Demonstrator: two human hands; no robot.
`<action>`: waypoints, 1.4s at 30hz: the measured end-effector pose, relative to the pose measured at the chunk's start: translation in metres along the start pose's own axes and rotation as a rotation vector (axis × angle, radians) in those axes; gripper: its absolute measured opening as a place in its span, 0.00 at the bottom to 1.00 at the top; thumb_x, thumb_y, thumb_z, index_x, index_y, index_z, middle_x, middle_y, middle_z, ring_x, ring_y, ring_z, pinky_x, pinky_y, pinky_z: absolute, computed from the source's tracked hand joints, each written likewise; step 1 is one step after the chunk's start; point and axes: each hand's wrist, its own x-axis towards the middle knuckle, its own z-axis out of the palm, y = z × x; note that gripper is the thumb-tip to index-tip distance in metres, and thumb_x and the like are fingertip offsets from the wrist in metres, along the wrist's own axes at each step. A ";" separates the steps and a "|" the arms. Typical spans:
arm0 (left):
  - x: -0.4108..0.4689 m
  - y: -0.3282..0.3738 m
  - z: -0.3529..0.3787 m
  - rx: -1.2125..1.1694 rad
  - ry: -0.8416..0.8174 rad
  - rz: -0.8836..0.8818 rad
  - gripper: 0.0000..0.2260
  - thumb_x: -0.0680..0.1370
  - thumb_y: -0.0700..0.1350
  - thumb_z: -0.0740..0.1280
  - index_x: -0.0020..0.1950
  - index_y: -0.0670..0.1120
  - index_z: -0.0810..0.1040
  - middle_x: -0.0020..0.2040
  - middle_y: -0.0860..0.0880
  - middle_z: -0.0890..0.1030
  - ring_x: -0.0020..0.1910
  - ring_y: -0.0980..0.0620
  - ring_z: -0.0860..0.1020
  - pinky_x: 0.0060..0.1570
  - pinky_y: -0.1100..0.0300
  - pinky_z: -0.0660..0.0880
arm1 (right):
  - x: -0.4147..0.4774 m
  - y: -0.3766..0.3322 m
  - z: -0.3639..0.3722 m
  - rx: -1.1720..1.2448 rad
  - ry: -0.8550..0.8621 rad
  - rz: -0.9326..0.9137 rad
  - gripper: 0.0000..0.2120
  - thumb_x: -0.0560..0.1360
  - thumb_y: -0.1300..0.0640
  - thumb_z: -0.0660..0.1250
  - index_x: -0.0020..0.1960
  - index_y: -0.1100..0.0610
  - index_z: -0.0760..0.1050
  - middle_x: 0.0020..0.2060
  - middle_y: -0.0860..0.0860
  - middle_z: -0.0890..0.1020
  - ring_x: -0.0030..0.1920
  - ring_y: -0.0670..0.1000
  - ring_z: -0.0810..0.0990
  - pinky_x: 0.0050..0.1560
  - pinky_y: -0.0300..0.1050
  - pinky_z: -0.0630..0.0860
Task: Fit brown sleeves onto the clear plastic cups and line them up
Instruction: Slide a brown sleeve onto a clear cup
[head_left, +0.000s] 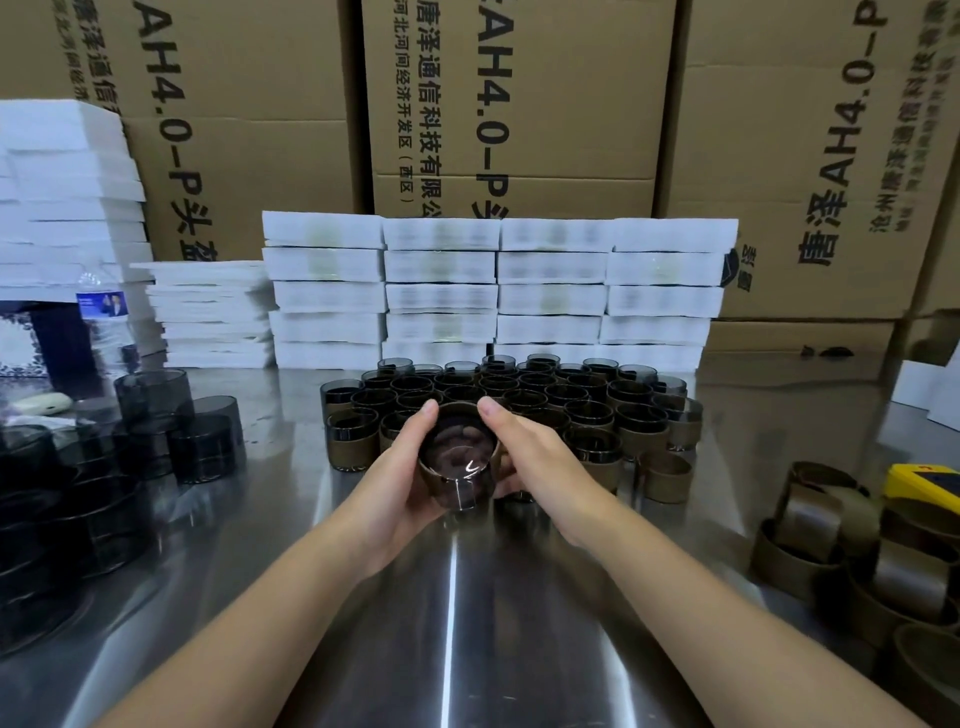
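A clear smoky plastic cup (460, 457) is held above the steel table, tilted with its base toward me. My left hand (400, 467) grips its left side and my right hand (535, 457) grips its right side, thumbs on the far rim. A brown sleeve (434, 475) wraps part of the cup. Behind my hands stand several sleeved cups (592, 415) packed in rows. Bare cups (156, 410) are stacked at the left. Loose brown sleeves (810, 530) lie piled at the right.
White flat boxes (493, 291) are stacked along the back of the steel table (467, 623), with big cardboard cartons (519, 104) behind them. A water bottle (104, 322) stands at the left. A yellow object (924, 486) lies at the right edge.
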 end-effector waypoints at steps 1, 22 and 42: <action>0.002 0.000 -0.001 0.015 0.051 -0.006 0.26 0.71 0.65 0.64 0.56 0.47 0.84 0.57 0.42 0.83 0.57 0.47 0.81 0.57 0.49 0.78 | -0.001 0.000 0.001 -0.011 0.014 -0.008 0.29 0.62 0.27 0.62 0.45 0.50 0.81 0.35 0.47 0.81 0.35 0.44 0.78 0.36 0.40 0.76; 0.003 0.006 -0.016 0.115 -0.005 -0.144 0.23 0.62 0.64 0.73 0.46 0.48 0.86 0.47 0.43 0.85 0.44 0.46 0.85 0.40 0.50 0.81 | -0.008 -0.004 0.017 0.168 -0.092 0.073 0.21 0.74 0.39 0.64 0.55 0.55 0.77 0.46 0.54 0.84 0.43 0.51 0.84 0.33 0.47 0.79; -0.002 0.011 -0.013 0.172 0.126 -0.113 0.27 0.62 0.63 0.73 0.51 0.44 0.85 0.51 0.37 0.84 0.51 0.39 0.83 0.51 0.35 0.78 | -0.011 -0.010 0.015 0.198 -0.185 0.013 0.18 0.79 0.45 0.59 0.60 0.53 0.79 0.52 0.57 0.83 0.45 0.51 0.83 0.43 0.51 0.80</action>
